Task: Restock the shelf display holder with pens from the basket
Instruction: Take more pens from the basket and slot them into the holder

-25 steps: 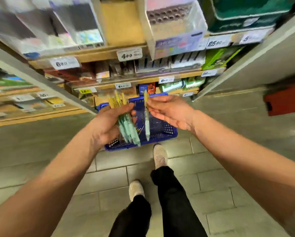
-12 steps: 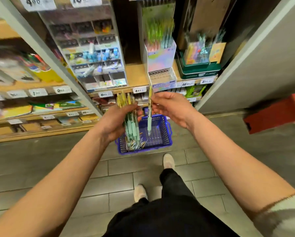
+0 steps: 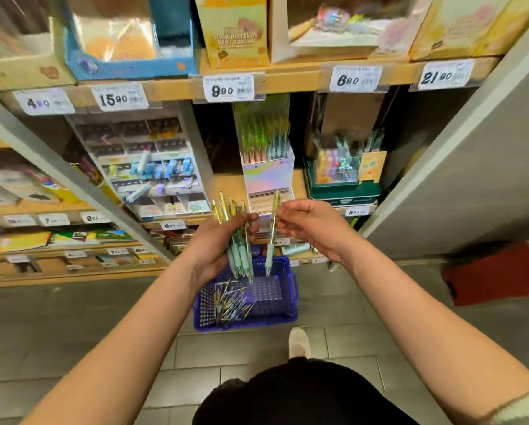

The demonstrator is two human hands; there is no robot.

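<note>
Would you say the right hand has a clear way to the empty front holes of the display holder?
Probably yes: the right hand pinches its pen just in front of the display holder, whose front holes lie uncovered.

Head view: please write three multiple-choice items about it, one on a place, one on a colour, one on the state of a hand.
1. Where is the basket?
A on the floor
B on the top shelf
C on a chair

2. What colour is the basket?
A red
B blue
C white

3. What does the right hand hold?
A nothing
B a notebook
C a single pen

Answers:
1 A, it stands on the floor tiles below both hands.
2 B, its mesh walls are blue.
3 C, its fingers pinch one pen, while the left hand grips the bundle of pens.
</note>
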